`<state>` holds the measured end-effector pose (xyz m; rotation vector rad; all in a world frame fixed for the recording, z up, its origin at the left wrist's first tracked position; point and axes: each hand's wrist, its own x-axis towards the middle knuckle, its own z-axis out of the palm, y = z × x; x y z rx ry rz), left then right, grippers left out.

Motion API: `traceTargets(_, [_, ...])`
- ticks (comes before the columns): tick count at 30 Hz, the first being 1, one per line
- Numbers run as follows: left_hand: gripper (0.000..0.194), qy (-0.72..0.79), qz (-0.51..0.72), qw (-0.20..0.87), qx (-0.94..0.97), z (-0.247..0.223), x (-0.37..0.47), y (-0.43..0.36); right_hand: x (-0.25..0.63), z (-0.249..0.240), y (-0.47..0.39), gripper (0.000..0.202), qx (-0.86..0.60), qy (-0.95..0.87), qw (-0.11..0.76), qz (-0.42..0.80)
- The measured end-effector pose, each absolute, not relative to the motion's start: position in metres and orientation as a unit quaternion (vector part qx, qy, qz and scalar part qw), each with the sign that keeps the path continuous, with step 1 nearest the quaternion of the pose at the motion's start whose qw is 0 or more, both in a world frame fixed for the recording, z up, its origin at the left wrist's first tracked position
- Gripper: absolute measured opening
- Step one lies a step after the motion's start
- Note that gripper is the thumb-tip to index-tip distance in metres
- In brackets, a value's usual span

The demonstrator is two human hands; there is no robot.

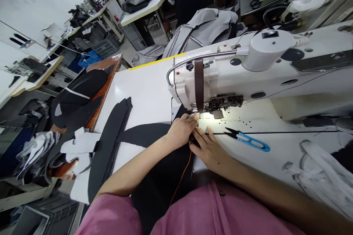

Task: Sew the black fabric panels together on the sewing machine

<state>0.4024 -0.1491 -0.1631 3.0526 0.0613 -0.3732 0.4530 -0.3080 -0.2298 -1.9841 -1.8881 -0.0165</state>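
Head view looks down on both hands pressed onto a black fabric panel [162, 176] at the needle end of a white sewing machine [220, 77]. The left hand [180, 132] lies flat on the cloth with its fingertips right at the presser foot [217, 114], under the machine's lamp glow. The right hand [211, 150] rests just beside it, fingers spread and flattened on the fabric edge, index finger pointing toward the foot. Neither hand is clenched; both pin the panel against the desk [149, 95] rather than gripping it. The panel runs from under the foot back toward the person's lap, with an orange thread [183, 174] trailing over it below the hands.

To the right of the right hand, blue thread snips [249, 140] lie on the desk, near but not touching. To the left of the left hand, long black cut strips [110, 147] lie across the desk, well apart.

The main risk, as I judge it, is the left fingertips sitting so close to the foot: if the machine runs, they could be drawn toward the needle. The loose orange thread could also snag under the cloth.
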Motion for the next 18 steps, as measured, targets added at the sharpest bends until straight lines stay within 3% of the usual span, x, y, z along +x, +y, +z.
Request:
traceTargets(7, [0.029, 0.011, -0.108, -0.033, 0.994, -0.1656, 0.3987, -0.1578, 0.4542, -0.2310, -0.3111, 0.031, -0.701, -0.686, 0.195, -0.009])
traceTargets(18, [0.029, 0.011, -0.092, -0.009, 0.996, -0.1671, 0.3967, -0.1595, 0.4495, -0.2256, -0.3117, 0.035, -0.713, -0.676, 0.186, 0.024])
